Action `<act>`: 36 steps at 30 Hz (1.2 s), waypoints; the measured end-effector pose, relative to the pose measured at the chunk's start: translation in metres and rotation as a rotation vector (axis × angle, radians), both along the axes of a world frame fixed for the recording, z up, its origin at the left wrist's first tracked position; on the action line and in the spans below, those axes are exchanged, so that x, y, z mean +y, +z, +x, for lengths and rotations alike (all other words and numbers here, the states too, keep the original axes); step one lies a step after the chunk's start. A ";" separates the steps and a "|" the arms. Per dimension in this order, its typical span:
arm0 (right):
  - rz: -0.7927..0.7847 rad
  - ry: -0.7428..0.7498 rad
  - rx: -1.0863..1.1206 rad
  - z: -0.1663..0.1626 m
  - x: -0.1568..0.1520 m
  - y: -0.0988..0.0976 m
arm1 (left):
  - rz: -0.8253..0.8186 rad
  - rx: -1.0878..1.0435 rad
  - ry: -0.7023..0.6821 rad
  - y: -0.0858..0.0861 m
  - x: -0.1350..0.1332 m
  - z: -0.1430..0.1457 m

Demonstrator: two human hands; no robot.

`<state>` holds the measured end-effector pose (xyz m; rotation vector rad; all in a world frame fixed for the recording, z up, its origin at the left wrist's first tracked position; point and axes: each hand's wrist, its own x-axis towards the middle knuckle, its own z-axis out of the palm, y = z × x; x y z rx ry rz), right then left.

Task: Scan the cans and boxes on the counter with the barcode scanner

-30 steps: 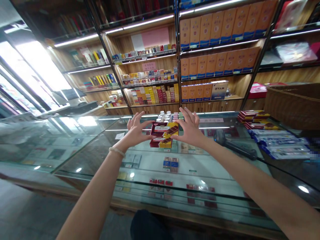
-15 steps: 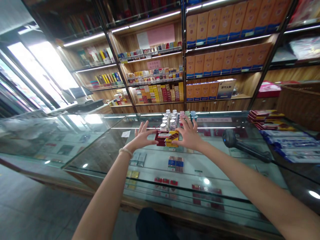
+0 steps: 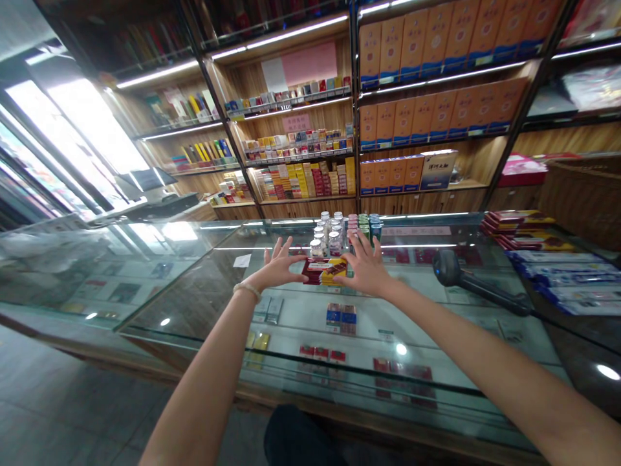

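A small stack of red-and-yellow wrapped chocolate wafer packets (image 3: 324, 272) is at the middle of the glass counter, with its lower edge at or just over the glass. My left hand (image 3: 279, 268), with a pale bracelet on the wrist, grips the stack's left end, thumb at the near side and other fingers raised. At the right end my right hand (image 3: 367, 266) pinches the stack between thumb and fingers. Right behind the stack stand white-capped small bottles (image 3: 334, 243) in rows, with pink, green and blue tubes (image 3: 363, 225) beside them.
A black handheld scanner (image 3: 478, 283) lies to the right on the glass counter (image 3: 291, 323). Farther right are more red-and-yellow packets (image 3: 517, 226) and blue-and-white packets (image 3: 557, 278). Cigarette packs show beneath the glass. Shelves with orange boxes (image 3: 412, 120) rise behind.
The stack's top face has tipped flatter and its upper edge sits slightly lower. Both hands keep their grip at its ends.
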<state>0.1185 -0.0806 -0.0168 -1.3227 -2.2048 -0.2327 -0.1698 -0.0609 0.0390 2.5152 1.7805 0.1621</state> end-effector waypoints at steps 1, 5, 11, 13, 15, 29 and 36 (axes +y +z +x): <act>-0.003 -0.002 0.001 0.000 0.000 -0.001 | -0.001 0.001 -0.003 0.000 0.001 0.000; -0.015 -0.001 0.016 0.000 0.001 -0.005 | 0.010 0.009 0.000 -0.001 0.002 0.001; -0.018 0.003 0.030 -0.001 0.002 -0.009 | -0.003 0.011 -0.019 -0.003 0.006 0.000; -0.019 0.001 0.035 -0.001 0.002 -0.010 | -0.005 0.011 -0.015 -0.004 0.006 0.000; -0.014 -0.003 0.042 -0.001 0.001 -0.013 | -0.010 0.014 -0.002 -0.005 0.004 0.001; 0.170 -0.020 -0.050 0.006 -0.026 -0.009 | 0.491 -0.024 0.038 -0.023 -0.035 0.013; 0.179 0.014 -0.083 0.004 -0.026 -0.010 | 0.502 0.038 0.032 -0.025 -0.036 0.014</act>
